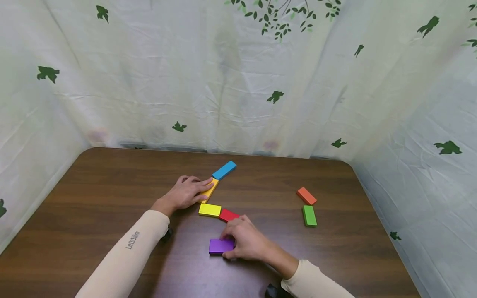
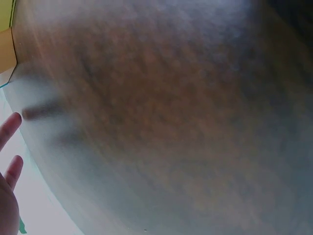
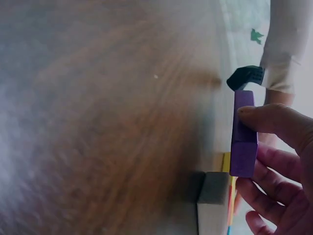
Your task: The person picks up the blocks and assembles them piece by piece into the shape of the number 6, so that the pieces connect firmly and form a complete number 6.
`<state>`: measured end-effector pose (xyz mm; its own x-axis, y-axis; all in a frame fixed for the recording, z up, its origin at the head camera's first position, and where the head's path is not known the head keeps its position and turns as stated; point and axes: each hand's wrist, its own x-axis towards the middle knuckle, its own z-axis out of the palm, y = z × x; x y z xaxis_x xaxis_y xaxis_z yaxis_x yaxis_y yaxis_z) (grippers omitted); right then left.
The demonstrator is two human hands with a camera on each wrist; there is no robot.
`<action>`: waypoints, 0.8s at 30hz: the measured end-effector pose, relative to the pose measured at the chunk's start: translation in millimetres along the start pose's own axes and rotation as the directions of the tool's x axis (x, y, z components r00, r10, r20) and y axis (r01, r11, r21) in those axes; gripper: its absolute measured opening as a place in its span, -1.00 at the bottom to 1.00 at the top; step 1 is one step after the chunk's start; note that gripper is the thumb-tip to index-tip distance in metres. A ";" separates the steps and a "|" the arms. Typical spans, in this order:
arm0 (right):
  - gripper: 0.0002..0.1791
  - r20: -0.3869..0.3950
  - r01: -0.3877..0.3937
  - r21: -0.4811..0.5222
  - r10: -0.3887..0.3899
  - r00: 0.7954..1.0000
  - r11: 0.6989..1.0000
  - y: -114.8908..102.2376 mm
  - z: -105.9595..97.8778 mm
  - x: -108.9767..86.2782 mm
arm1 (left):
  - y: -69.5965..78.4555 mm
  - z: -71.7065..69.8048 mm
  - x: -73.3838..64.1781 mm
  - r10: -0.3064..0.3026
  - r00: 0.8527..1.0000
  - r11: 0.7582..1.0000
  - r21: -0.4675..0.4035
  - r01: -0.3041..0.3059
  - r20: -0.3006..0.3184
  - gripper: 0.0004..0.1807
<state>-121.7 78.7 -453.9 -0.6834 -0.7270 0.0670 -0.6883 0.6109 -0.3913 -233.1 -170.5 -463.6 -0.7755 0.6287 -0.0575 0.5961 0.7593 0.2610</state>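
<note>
Pale curtain with leaf and bird motifs, across the top and both sides of the frame. Wooden tabletop, below it, bearing all the blocks.

Left hand, centre-left: fingers extended over and touching the amber block; in the left wrist view only fingertips show at the left edge, so any firmer hold cannot be told.

Right hand, lower centre: thumb and fingers pinch the right end of the purple block, thumb on the lower side, fingers on the upper. The block's long axis runs nearly level across the frame, its free end to the left. It lies below the red block and apart from it; the governing relation appears to be this gap. The right hand is the nearer, and its own fingers cover the red block's right end, the likely obstruction.

Remaining blocks: a bent row descends from the blue block through amber and the yellow block to red. Well apart, right of centre, the orange block lies just above the green block.
</note>
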 end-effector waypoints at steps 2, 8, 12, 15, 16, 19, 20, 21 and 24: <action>-0.66 0.002 0.006 -0.004 -0.006 1.000 1.000 -0.5 1.8 -0.6 | 0.3 -0.4 0.1 -0.003 1.000 1.000 0.000 0.003 0.001 -0.37; -0.67 0.000 0.016 -0.015 -0.016 1.000 1.000 -0.7 5.7 -3.0 | 1.4 -1.0 -0.4 -0.008 1.000 1.000 0.000 0.008 0.004 -0.36; -0.67 0.006 0.023 -0.021 -0.023 1.000 1.000 0.1 7.6 -4.3 | 1.6 -1.3 -0.9 -0.008 1.000 1.000 -0.002 0.008 0.004 -0.37; -0.68 0.010 0.028 -0.024 -0.027 1.000 0.999 0.1 8.8 -4.9 | 1.4 -1.3 -1.2 -0.003 1.000 1.000 -0.006 0.003 0.001 -0.37; -0.68 0.010 0.029 -0.024 -0.029 1.000 0.999 -0.1 9.3 -5.0 | 1.2 -1.3 -1.3 -0.001 1.000 1.000 -0.007 0.001 -0.001 -0.37; -0.68 0.007 0.035 -0.030 -0.035 0.999 0.999 -0.9 10.7 -5.7 | 0.6 -0.8 -1.3 0.004 1.000 1.000 -0.008 -0.004 -0.005 -0.37; -0.68 0.004 0.037 -0.035 -0.037 0.999 0.999 -1.2 11.2 -5.9 | 0.5 -0.6 -1.3 0.005 1.000 1.000 -0.007 -0.005 -0.005 -0.37; -0.68 0.001 0.039 -0.042 -0.039 0.999 0.998 -1.5 11.6 -6.1 | 0.4 -0.5 -1.2 0.005 1.000 1.000 -0.008 -0.005 -0.005 -0.37; -0.67 -0.010 0.042 -0.067 -0.043 0.999 0.997 -2.1 12.4 -6.4 | 0.2 -0.5 -0.9 0.006 1.000 1.000 -0.007 -0.006 -0.006 -0.37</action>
<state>-112.9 78.2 -464.9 -0.6557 -0.7493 0.0927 -0.7311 0.5993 -0.3262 -232.4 -171.0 -463.0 -0.7732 0.6321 -0.0505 0.5992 0.7543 0.2683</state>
